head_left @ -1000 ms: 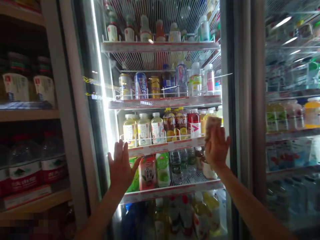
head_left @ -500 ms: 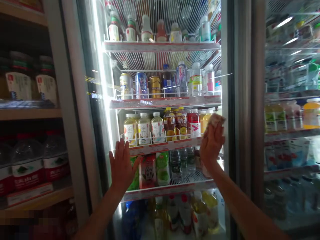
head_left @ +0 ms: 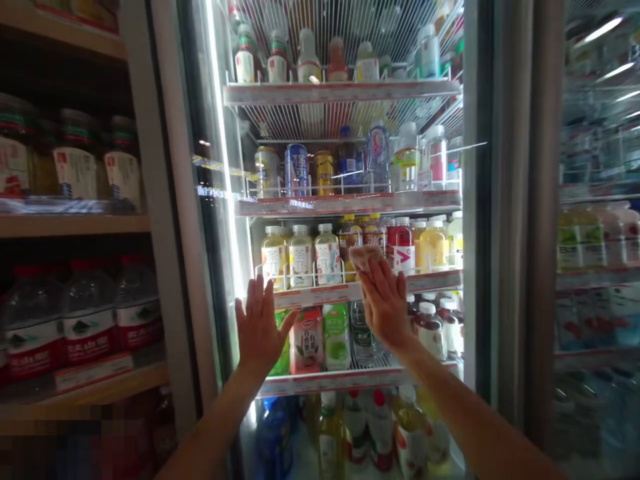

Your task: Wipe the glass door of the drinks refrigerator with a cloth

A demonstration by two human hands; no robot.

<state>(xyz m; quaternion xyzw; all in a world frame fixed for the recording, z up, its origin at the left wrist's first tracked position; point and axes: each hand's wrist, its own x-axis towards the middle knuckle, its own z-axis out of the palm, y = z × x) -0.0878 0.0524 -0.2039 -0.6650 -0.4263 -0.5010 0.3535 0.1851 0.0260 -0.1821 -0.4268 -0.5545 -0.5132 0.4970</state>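
Flat against the glass door (head_left: 330, 230) of a lit drinks cooler rests my left hand (head_left: 261, 330), its fingers stretched out and nothing in it. Under the fingertips of my right hand (head_left: 385, 303) is a crumpled pinkish-beige cloth (head_left: 366, 256), pressed to the glass. Behind the door, juice and tea bottles stand on a wire shelf at hand height, among them a white-capped tea bottle (head_left: 327, 253) and a red drink bottle (head_left: 401, 247). My right hand hides part of the bottles on the shelf below.
A metal door frame (head_left: 515, 200) runs up the right side, with another glass-fronted cooler beyond it. To the left stands a wooden shelf (head_left: 75, 225) with jars and large water bottles (head_left: 90, 310). Light reflections streak the glass.
My right hand has swept the cloth leftward across the glass, from the door's right side to near its middle. My left hand stays on the glass; the view has turned slightly left.
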